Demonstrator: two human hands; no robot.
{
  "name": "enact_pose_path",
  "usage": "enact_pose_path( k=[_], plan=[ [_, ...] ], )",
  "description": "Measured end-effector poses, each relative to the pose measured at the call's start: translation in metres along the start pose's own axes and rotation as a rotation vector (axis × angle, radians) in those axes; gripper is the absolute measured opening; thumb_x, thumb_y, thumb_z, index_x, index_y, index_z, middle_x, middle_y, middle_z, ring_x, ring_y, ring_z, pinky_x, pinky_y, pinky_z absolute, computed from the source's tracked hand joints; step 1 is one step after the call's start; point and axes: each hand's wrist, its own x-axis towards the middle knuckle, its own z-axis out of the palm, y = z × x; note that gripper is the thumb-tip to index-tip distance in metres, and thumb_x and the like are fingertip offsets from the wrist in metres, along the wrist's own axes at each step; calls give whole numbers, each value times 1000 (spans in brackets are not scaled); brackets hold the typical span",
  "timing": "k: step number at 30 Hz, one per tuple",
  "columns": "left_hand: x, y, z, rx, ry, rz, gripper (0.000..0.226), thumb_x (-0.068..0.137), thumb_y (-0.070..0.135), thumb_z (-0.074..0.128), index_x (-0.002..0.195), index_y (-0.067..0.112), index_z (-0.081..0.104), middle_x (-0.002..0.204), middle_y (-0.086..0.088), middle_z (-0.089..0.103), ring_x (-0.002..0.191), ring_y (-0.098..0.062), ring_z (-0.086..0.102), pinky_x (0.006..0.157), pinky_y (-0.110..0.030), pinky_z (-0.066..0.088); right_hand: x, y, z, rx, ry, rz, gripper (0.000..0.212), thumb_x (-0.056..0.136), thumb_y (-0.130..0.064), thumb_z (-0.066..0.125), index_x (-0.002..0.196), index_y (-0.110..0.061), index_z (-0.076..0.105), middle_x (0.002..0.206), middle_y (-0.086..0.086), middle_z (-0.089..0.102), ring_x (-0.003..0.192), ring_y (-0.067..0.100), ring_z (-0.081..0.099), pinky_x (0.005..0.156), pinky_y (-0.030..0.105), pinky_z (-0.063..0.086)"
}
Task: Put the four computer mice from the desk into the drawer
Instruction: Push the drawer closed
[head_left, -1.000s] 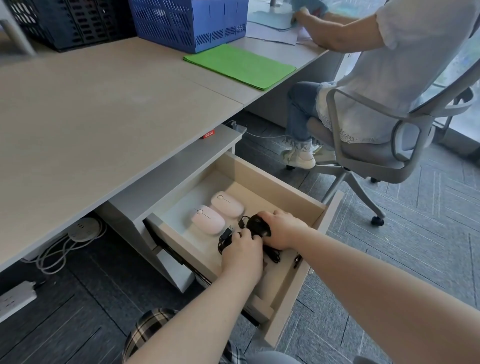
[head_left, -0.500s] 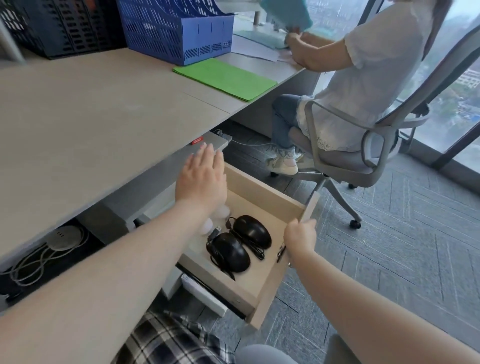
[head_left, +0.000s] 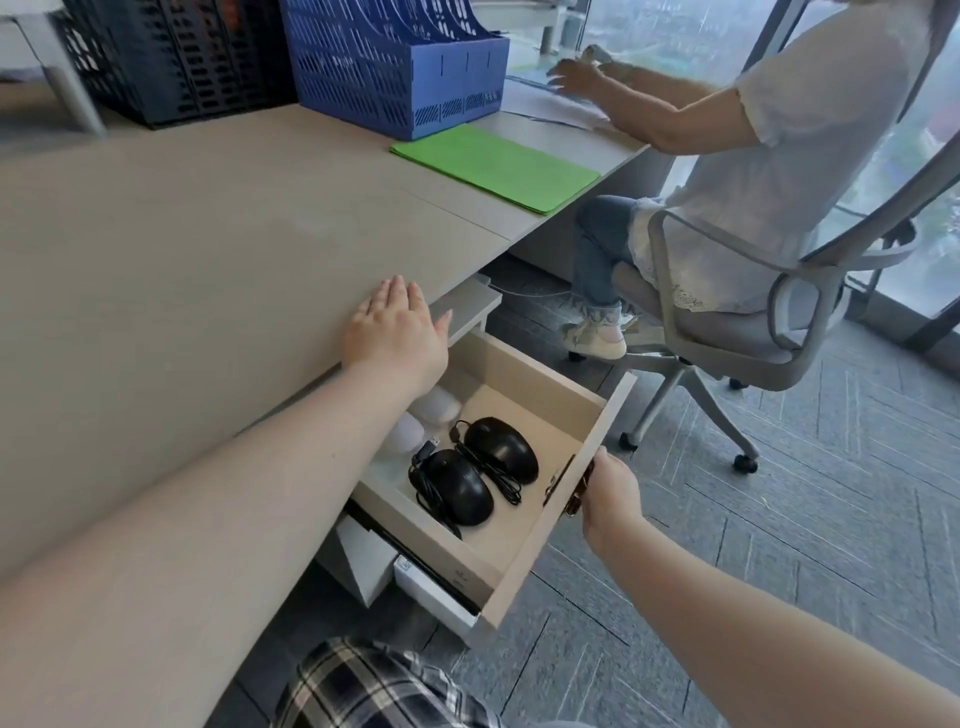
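Left hand (head_left: 397, 335) grip spread flat at table (head_left: 182, 249) edge, frame centre; right hand (head_left: 608, 493) grip pinching open drawer (head_left: 566, 499) front, lower right; grey floor (head_left: 779, 545) beneath.

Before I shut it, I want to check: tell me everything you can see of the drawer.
The drawer is a light wood-look box, pulled open under the desk. Two black wired mice lie side by side inside, two pale mice behind them, partly hidden by the left arm. The right hand holds its front panel by the metal handle.
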Motion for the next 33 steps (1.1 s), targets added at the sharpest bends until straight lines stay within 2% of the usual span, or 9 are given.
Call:
enact_pose_path(
  k=[5,10,14,18,22,25,28,30,33],
  plan=[
    [19,-22,-5,-24,-26,117,54,102,34,19,150,8,17,160,-11,14,148,-23,12,122,-38,11,2,9,39,-118,-44,-27,29,94,-32,35,80,-13,51,77,8,52,68,20,43,64,32,35],
    [28,-31,-3,-39,-29,163,52,102,30,21,150,10,16,161,-9,13,149,-21,11,122,-36,9,9,4,74,-179,-60,-43,33,96,-35,34,80,-12,51,70,3,45,59,16,35,57,30,29],
    [32,-34,-4,-77,-33,189,52,102,31,22,150,10,17,161,-8,13,149,-20,11,121,-36,9,15,2,106,-184,-96,-36,34,95,-37,35,69,-18,47,67,-1,42,59,15,35,54,28,27],
    [35,-36,-4,-97,-37,214,52,102,31,23,150,11,18,161,-7,13,149,-19,11,121,-35,8,20,3,134,-168,-145,-35,30,90,-41,38,83,-19,58,83,2,52,72,18,44,68,29,36],
    [37,-36,-5,-102,-42,232,53,102,30,23,150,11,17,161,-7,13,149,-19,10,122,-35,8,22,0,156,-180,-187,-42,35,89,-45,38,97,-19,59,85,-6,55,73,14,48,68,28,39],
    [36,-37,-5,-103,-31,237,53,101,30,23,150,11,18,161,-7,13,149,-18,10,122,-35,8,21,-1,170,-178,-209,-68,24,92,-44,36,88,-25,49,78,-10,44,64,8,37,62,26,34],
    [35,-37,-6,-105,-28,235,52,102,30,23,150,11,17,161,-6,12,149,-17,9,121,-34,7,24,-2,182,-159,-195,-79,32,94,-37,35,69,-25,50,74,-5,47,70,14,43,62,28,36],
    [35,-36,-6,-98,-24,239,53,102,30,23,150,11,17,161,-6,12,149,-17,9,121,-34,7,24,-3,190,-131,-192,-93,35,93,-32,34,60,-20,42,67,-2,40,61,15,36,56,27,28],
    [36,-36,-5,-87,-23,247,53,102,29,23,150,11,15,162,-5,11,149,-17,8,121,-33,6,25,-4,199,-105,-165,-107,30,95,-28,33,70,-15,43,64,-1,36,57,14,30,54,27,25]
  ],
)
